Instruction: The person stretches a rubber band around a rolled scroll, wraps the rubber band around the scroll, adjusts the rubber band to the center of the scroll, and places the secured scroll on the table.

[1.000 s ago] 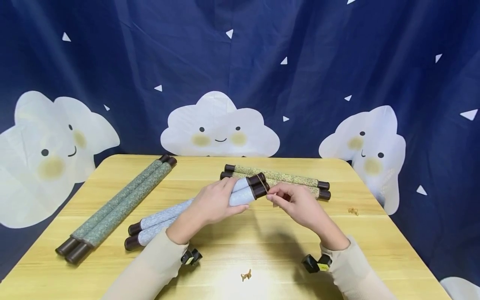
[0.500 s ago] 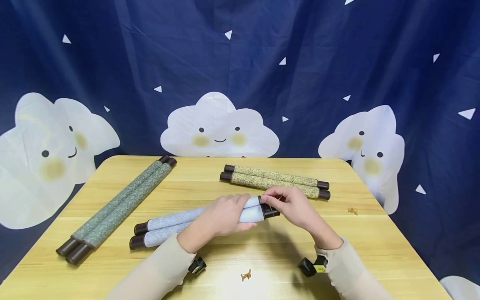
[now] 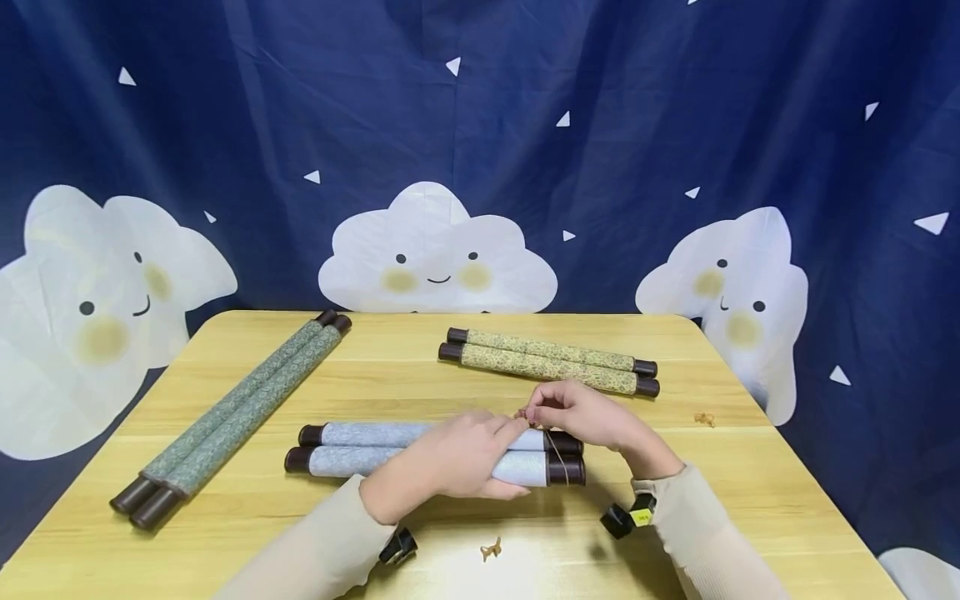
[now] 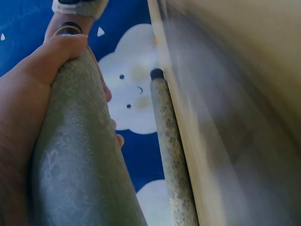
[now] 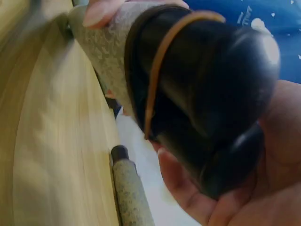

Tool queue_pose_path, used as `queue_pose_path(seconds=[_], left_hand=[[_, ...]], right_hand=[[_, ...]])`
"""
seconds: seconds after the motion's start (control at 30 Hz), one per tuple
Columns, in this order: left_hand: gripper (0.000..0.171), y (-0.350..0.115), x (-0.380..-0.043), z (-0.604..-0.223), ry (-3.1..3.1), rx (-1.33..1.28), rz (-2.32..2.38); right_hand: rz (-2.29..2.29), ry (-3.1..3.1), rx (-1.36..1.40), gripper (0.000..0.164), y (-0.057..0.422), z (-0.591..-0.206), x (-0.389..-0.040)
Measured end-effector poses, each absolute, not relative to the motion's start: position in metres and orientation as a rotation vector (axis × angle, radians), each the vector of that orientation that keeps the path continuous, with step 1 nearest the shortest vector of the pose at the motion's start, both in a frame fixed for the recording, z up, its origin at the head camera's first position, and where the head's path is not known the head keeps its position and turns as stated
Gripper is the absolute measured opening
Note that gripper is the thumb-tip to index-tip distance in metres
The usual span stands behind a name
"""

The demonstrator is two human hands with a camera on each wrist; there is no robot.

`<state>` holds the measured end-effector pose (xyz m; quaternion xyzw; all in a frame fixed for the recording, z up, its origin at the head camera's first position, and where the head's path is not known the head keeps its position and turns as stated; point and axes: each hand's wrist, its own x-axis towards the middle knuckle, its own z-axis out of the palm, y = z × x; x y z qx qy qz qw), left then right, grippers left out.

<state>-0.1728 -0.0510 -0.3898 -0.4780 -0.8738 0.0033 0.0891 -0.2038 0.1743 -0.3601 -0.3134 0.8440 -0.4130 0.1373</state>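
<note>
A pale blue rolled scroll (image 3: 360, 435) with two parallel rollers and dark brown end knobs lies across the front middle of the table in the head view. My left hand (image 3: 457, 454) grips it right of its middle, thumb on the near side. A thin brown rubber band (image 5: 162, 54) loops over the dark knobs at the scroll's right end. At the scroll's far edge my right hand (image 3: 581, 412) pinches part of that band between thumb and forefinger. In the right wrist view, the band runs slantwise over the upper knob.
A green scroll (image 3: 247, 408) lies slanted on the left of the wooden table (image 3: 405, 367). Behind my hands is a yellow patterned scroll (image 3: 551, 358). One loose heap of rubber bands (image 3: 491, 549) lies near the front, another small heap (image 3: 704, 419) at the right.
The blue scroll has come down toward the front and turned more level. My right hand has drawn the band from the knob tips back over the far side, toward my left hand.
</note>
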Motion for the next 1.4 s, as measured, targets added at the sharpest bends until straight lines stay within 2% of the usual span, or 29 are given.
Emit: queue_pose_path(seconds=[0.2,0.43,0.57,0.87,1.03,1.23,1.4], left_hand=[[0.084,-0.046,-0.167,-0.39,-2.633,-1.419,-0.011],[0.082,-0.056,-0.179,-0.387,-2.719,-1.162,-0.249],[0.088,-0.066,-0.186,-0.378,-2.7,-1.054,-0.285],[0.08,-0.087,-0.196,-0.357,-2.721,-0.812,-0.516],[0.086,-0.096,-0.198,-0.349,-2.742,-0.772,-0.615],[0.1,-0.1,-0.199,-0.346,-2.83,-0.776,-0.741],[0.099,-0.099,-0.2,-0.35,-2.88,-0.757,-0.759]], right_hand=[[-1.216,2.496,-0.981,0.013,0.164,-0.349,-0.188],[-1.257,2.634,-1.276,0.008,0.149,-0.339,-0.159],[-1.238,2.579,-1.39,0.006,0.145,-0.338,-0.153],[-1.219,2.368,-1.116,0.009,0.157,-0.352,-0.181],[-1.246,2.317,-1.036,0.012,0.162,-0.365,-0.198],[-0.951,2.414,-1.296,0.013,0.146,-0.373,-0.188],[-0.677,2.555,-1.606,0.01,0.125,-0.372,-0.163]])
